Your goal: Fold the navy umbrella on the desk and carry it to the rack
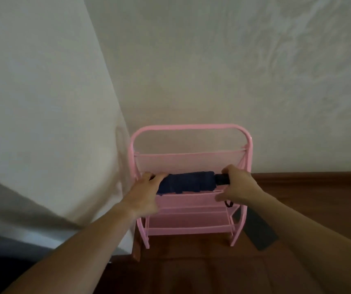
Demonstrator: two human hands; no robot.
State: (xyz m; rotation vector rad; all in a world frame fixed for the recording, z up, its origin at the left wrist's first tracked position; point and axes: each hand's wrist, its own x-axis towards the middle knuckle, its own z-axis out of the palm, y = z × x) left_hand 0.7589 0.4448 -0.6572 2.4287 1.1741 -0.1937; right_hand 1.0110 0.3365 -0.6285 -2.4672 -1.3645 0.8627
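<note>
Left hand (147,187) grips folded navy umbrella (188,181) tip; right hand (237,183) grips handle (over pink rack (191,129)).

The room is dim and the light is soft. A wavy patch of light falls on the wall (276,60) at the upper right. The bottom left corner is very dark. Both hands look blurry. The wide lens bends the straight lines near the edges. Everything looks a bit fuzzy.
</note>
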